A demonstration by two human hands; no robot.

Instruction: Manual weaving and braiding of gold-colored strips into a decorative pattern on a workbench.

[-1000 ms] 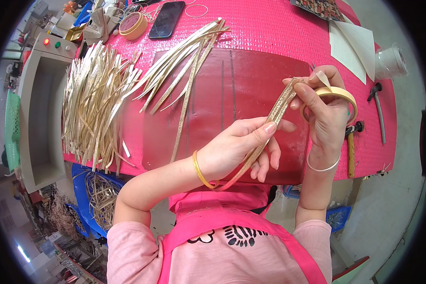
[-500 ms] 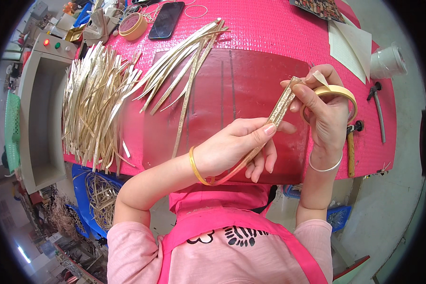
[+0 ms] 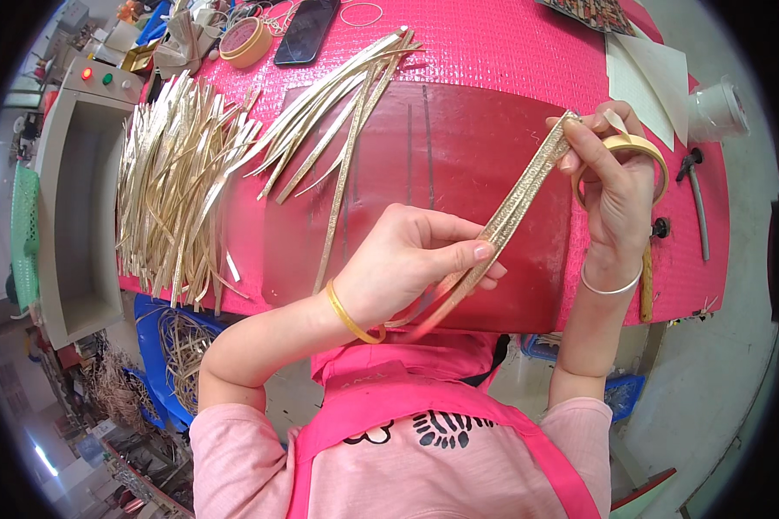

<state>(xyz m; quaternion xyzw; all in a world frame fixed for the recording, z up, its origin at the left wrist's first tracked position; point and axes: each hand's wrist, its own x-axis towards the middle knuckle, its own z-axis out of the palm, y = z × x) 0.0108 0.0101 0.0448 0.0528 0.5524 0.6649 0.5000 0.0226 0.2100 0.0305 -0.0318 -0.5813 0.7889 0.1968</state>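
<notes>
Long glittery gold strip (image 3: 515, 206) held taut above the dark red mat (image 3: 424, 173) on the pink worktop (image 3: 511, 43). Left hand (image 3: 407, 259) grip pinched on its lower part, right hand (image 3: 610, 186) grip pinched on the top end, tan tape roll (image 3: 645, 147) ringed on the fingers. Risk: uneven pull may kink or twist the strip; roll could slip off
</notes>
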